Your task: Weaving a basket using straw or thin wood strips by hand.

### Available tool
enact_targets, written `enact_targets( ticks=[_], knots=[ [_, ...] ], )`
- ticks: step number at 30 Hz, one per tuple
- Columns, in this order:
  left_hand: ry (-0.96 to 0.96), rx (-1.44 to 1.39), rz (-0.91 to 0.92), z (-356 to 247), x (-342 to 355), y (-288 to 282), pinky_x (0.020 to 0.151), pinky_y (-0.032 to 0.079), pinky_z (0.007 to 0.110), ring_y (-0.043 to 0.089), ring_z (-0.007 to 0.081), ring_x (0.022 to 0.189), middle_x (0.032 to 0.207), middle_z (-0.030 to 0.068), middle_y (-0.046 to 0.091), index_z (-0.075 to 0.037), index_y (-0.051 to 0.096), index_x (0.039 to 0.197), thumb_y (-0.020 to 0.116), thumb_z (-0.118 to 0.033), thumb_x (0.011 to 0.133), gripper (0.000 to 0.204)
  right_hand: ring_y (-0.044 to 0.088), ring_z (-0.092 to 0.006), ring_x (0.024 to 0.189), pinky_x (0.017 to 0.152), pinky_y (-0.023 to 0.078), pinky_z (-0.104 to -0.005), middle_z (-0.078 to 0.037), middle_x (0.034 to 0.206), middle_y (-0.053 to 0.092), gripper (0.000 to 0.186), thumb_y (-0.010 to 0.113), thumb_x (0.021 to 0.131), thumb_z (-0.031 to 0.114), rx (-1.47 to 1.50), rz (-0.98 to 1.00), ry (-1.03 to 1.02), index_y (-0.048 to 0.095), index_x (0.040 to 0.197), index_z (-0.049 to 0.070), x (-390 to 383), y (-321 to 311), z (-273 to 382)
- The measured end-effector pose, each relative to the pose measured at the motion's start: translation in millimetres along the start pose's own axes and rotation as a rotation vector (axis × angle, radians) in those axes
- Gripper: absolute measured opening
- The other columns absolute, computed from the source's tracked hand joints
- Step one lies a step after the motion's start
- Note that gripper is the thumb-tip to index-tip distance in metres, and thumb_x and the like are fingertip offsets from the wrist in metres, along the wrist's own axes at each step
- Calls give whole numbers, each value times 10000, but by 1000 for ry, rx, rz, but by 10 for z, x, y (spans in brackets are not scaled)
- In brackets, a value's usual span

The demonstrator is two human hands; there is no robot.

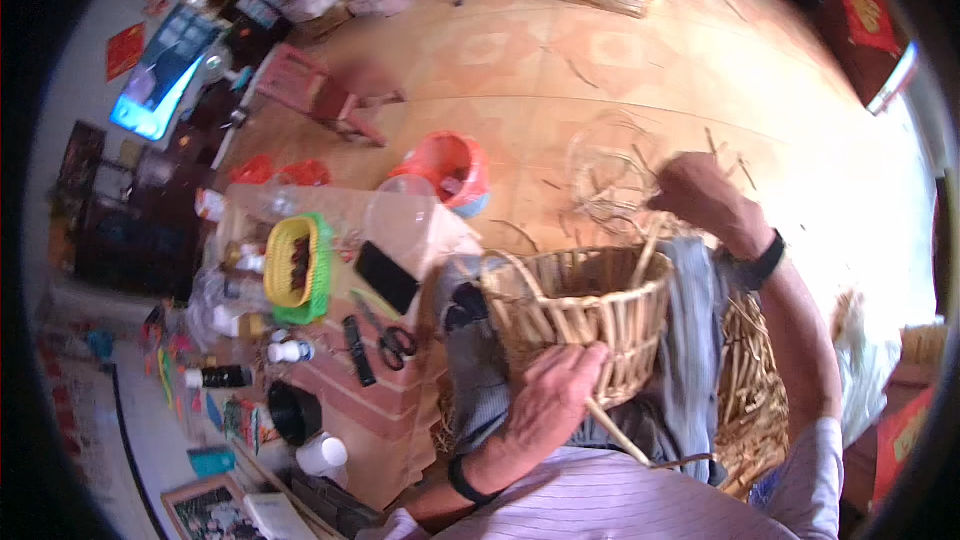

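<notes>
A half-woven wicker basket (pixel 575 315) of tan strands rests on my lap between my knees, with a bowed handle-like strand at its left rim. My left hand (pixel 560 390) presses against its near wall, fingers bent over the weave, steadying it. From under that hand a loose cane end (pixel 618 432) sticks out toward my body. Beyond the basket's far right rim, my right hand (pixel 700 195) is raised and closed. A strand (pixel 655 230) rises from the rim close below it; whether the fingers grip it is hidden by blur.
To the left, a low table holds scissors (pixel 397 347), a black phone (pixel 387 278) and a yellow-green plastic basket (pixel 298 268). Behind it stand a red bucket (pixel 450 172) and a wooden chair (pixel 335 95). Cane bundles (pixel 750 390) lie at my right; loose strands (pixel 610 175) litter the floor.
</notes>
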State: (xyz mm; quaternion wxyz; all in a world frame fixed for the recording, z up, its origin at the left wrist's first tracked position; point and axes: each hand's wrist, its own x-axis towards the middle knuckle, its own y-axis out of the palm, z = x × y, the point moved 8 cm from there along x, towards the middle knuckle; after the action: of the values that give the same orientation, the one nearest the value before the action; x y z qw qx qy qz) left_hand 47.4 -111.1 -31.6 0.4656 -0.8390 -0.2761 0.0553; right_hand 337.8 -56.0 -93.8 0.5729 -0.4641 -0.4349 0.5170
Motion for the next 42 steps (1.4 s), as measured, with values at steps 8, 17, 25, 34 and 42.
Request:
enact_targets(
  ticks=[8,17,25,34,42],
  knots=[
    [44,32,17,-149,148,-103,685,540,452,668,352,761,791,147,620,-34,660,1079,688,21,797,288,648,-181,1050,927,510,-348,-88,1135,738,390,780,905,252,1267,881,-539,729,1185,-14,-139,586,1295],
    [19,38,28,-115,126,-85,702,547,467,694,377,794,856,170,674,-38,662,1105,680,-9,874,234,640,-146,918,798,519,-329,-52,1053,756,349,774,880,186,1182,1099,-233,744,1157,-24,-209,896,1104],
    [-48,-81,9,-84,147,-166,735,563,449,718,360,808,860,183,695,-35,687,1115,647,-47,952,168,602,-82,678,568,470,-274,37,841,740,220,776,858,159,978,1361,-413,773,1043,42,-247,720,1293],
    [298,-8,238,-508,446,-830,877,573,383,703,301,1033,1149,142,680,-57,741,1097,678,35,878,246,583,-93,682,549,479,-297,24,813,725,241,790,826,175,679,1225,-498,761,1015,27,-193,567,1289],
    [178,-138,363,28,823,-83,905,493,480,623,405,1013,1025,199,657,-6,596,1231,843,-270,782,577,677,-164,901,796,545,-335,-104,1028,763,273,724,840,127,669,532,-254,771,1099,53,-180,263,819]
  ],
)
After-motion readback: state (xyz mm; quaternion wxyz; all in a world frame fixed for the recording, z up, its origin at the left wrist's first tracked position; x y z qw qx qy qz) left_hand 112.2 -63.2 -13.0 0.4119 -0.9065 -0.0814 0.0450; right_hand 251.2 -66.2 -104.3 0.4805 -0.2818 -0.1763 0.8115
